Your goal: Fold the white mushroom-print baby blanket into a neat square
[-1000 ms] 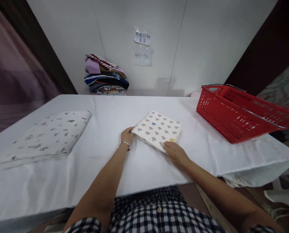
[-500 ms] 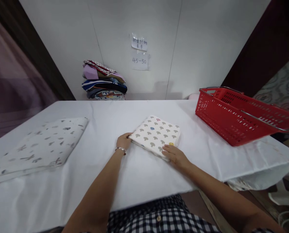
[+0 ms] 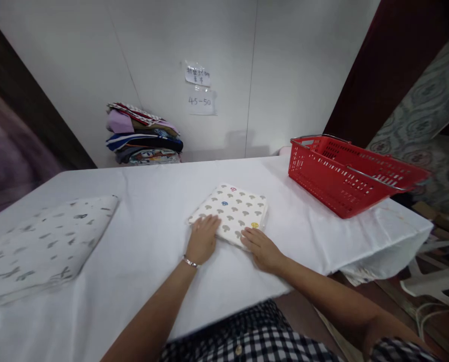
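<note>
A folded white cloth (image 3: pixel 230 208) with grey mushroom prints, and a few coloured ones, lies on the white-covered table (image 3: pixel 152 211) in front of me. My left hand (image 3: pixel 204 236), a bracelet at its wrist, rests flat on the cloth's near left edge, fingers stretched out. On the near right corner lies my right hand (image 3: pixel 262 249), its fingers also extended over the top. Neither hand grips the cloth. Over to the left is a larger folded white cloth (image 3: pixel 54 241) with dark plant-like prints, apart from both hands.
A red plastic basket (image 3: pixel 333 181) with metal handles stands at the table's right end. Behind the far edge, against the wall, is a pile of folded fabrics (image 3: pixel 145 136). Two paper signs (image 3: pixel 202 102) are taped above. A white plastic chair or stool (image 3: pixel 435 276) is at lower right.
My left hand has moved from holding the mushroom cloth's left corner to lying flat on its near edge. My right hand stays on the near right corner. The view has shifted rightward.
</note>
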`<state>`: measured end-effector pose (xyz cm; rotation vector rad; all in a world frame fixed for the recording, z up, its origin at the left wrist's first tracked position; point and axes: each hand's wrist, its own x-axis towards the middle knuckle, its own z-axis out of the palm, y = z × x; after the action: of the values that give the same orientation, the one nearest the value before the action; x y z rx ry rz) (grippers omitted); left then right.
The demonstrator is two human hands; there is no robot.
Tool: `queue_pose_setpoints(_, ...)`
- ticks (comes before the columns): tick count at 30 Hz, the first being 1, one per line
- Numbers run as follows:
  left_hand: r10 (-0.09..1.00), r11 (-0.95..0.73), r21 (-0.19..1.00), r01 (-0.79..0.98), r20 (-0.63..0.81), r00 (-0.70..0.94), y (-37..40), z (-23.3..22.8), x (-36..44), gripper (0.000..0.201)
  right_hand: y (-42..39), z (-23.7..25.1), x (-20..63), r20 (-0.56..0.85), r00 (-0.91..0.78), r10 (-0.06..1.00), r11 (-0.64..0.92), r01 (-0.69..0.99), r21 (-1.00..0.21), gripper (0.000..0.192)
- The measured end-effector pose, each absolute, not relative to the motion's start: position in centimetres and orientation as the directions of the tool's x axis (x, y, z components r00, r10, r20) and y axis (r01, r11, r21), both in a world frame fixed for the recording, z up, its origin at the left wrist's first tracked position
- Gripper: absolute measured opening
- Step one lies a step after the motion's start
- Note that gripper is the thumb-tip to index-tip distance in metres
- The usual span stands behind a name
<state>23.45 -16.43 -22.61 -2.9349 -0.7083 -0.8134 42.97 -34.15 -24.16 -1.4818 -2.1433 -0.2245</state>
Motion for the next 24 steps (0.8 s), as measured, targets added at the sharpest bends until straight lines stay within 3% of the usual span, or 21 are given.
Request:
queue_pose_setpoints(2, 0.344, -0.935, 0.078, 0.347, 0.444, 0.827, -17.5, -22.6, 23.9, 0.058, -34.3, -23.6, 43.1, 0.495, -0.251, 0.832, 0.415, 0.873, -0.255, 0.057)
queue_pose_setpoints(6, 0.367, -0.927, 0.094, 0.362, 0.417, 0.831, -17.5, -22.8, 24.1, 0.056, -33.7, -22.2, 45.4, 0.546, -0.046, 0.836, 0.385, 0.758, -0.526, 0.037)
queue_pose_setpoints(10, 0.384, -0.919, 0.087, 0.384, 0.416, 0.824, -17.5, -23.0, 24.5, 0.053, -31.1, -22.0, 49.8, 0.487, 0.405, 0.774, 0.045, 0.732, -0.68, 0.036)
queue_pose_setpoints(13, 0.398, -0.912, 0.082, 0.403, 0.424, 0.814, -17.7, -23.1, 24.9, 0.05, -29.1, -23.1, 52.2, 0.372, 0.562, 0.739, -0.125, 0.656, -0.744, 0.051)
queue_pose_setpoints(17, 0.449, -0.887, 0.097, 0.451, 0.408, 0.795, -15.2, -22.7, 24.2, 0.042, -29.0, -24.9, 51.1, 0.41, 0.508, 0.757, -0.077, 0.693, -0.717, 0.053)
queue_pose_setpoints(21, 0.659, -0.74, 0.165, 0.652, 0.37, 0.655, -9.4, -21.7, 21.2, 0.033, -32.0, -25.3, 46.9, 0.414, 0.251, 0.875, 0.105, 0.737, -0.668, 0.049)
queue_pose_setpoints(24, 0.685, -0.725, 0.205, 0.658, 0.312, 0.658, -6.5, -21.0, 18.7, 0.038, -34.0, -24.6, 45.4, 0.477, 0.227, 0.849, 0.152, 0.76, -0.632, 0.045)
